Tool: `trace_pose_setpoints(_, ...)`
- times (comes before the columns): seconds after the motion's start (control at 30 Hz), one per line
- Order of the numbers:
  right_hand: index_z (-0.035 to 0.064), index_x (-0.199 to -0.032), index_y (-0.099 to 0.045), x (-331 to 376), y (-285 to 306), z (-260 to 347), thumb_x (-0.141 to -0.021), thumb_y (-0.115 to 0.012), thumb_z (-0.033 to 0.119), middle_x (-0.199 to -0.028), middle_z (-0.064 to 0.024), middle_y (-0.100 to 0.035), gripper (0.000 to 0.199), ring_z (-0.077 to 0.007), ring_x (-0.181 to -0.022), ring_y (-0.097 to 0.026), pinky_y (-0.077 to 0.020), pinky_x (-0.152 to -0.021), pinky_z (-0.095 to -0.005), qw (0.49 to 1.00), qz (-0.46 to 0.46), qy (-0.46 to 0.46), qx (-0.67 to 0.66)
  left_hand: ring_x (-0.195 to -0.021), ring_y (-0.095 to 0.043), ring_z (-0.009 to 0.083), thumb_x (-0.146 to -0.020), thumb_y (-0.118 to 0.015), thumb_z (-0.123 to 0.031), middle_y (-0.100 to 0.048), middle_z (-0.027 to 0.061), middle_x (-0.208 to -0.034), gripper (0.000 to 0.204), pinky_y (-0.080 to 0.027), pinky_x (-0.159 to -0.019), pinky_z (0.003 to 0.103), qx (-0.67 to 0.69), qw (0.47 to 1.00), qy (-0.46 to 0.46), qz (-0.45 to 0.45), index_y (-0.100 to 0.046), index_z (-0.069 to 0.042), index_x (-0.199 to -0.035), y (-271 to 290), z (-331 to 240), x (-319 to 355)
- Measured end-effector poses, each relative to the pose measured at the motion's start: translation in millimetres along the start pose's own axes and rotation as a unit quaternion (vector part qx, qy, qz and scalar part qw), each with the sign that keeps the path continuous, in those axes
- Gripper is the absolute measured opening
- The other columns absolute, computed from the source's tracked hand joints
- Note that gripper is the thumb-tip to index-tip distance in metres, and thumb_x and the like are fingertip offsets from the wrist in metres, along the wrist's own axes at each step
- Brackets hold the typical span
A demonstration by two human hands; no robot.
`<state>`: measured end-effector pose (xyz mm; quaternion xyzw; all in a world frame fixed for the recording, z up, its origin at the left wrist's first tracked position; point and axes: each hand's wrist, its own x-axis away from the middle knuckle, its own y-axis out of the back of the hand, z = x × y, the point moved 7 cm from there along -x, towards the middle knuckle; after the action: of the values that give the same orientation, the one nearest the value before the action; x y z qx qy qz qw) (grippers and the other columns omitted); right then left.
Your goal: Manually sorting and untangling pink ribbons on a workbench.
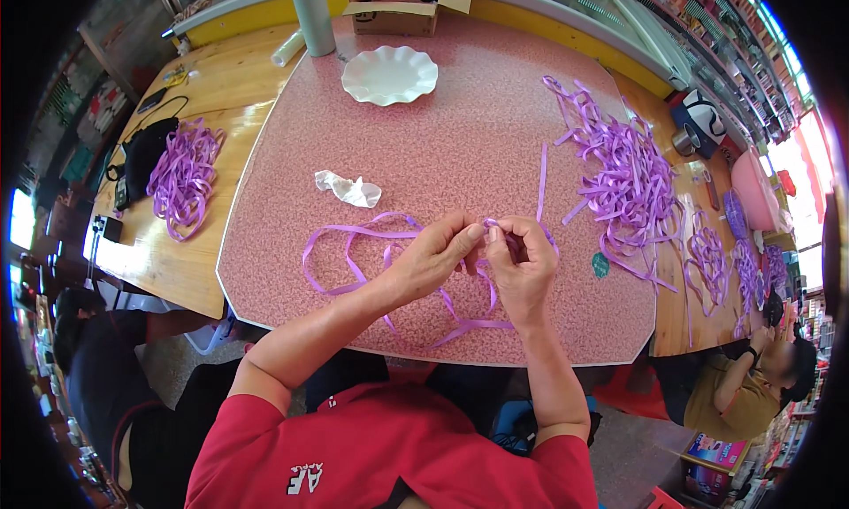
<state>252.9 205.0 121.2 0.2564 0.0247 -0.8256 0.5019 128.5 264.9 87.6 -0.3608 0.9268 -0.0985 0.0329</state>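
Note:
Both of my hands meet over the near middle of the pink speckled table (292,252), pinching a purple ribbon (492,223) between them. My left hand (442,246) has its thumb and fingers closed on it from the left. From the right, my right hand (523,266) grips it with thumb and bent forefinger; the small part between the fingertips is mostly hidden. Loose loops of purple ribbon (329,290) lie under and around both hands. One straight strip of ribbon (542,182) runs away from me beyond my right hand.
A large heap of purple ribbons (623,164) covers the table's right side. Crumpled white tissue (349,190), a scalloped white plate (389,74), a pale green flask (311,18) and a cardboard box (393,18) stand farther off. Another ribbon pile (186,177) lies left. People sit at both sides.

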Motion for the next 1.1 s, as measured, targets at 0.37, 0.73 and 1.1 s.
trace_pose_setpoints(0.37, 0.0034, -0.101, -0.059, 4.5, -11.5, -6.8, -0.092, -0.058, -0.003, -0.088, -0.0022, -0.059, 0.011, -0.0066, -0.072, -0.06, -0.0503, -0.06, -0.0224, 0.96, 0.061, -0.117, -0.245, -0.078, -0.058, 0.011, -0.103, -0.054, -0.028, -0.059, 0.0022, -0.088, 0.02, -0.047, -0.07, 0.026, 0.178, 0.982, 0.065, 0.024, -0.054, -0.008, -0.103, -1.9, 4.7, 5.0)
trace_pose_setpoints(0.73, 0.0025, -0.088, -0.061, -7.1, -10.6, 35.2, -0.078, -0.062, -0.002, -0.086, -0.0093, -0.057, 0.011, -0.018, -0.068, -0.057, -0.0454, -0.056, -0.0288, 0.963, 0.157, 0.209, 0.063, -0.082, -0.058, 0.0089, -0.102, -0.054, -0.026, -0.06, 0.0006, -0.09, 0.022, -0.048, -0.075, 0.025, 0.06, 0.995, 0.039, 0.071, -0.057, -0.004, -0.102, 7.9, -1.6, 1.0)
trace_pose_setpoints(1.1, 0.0008, -0.092, -0.061, -8.9, -6.7, 7.5, -0.09, -0.064, 0.003, -0.089, -0.0031, -0.061, 0.004, -0.0069, -0.073, -0.058, -0.0482, -0.061, -0.023, 0.995, 0.085, -0.006, -0.044, -0.087, -0.06, 0.0104, -0.1, -0.059, -0.016, -0.062, 0.0028, -0.091, 0.017, -0.05, -0.08, 0.026, 0.054, 0.998, -0.032, -0.02, -0.056, -0.001, -0.107, 5.4, -6.7, -1.2)
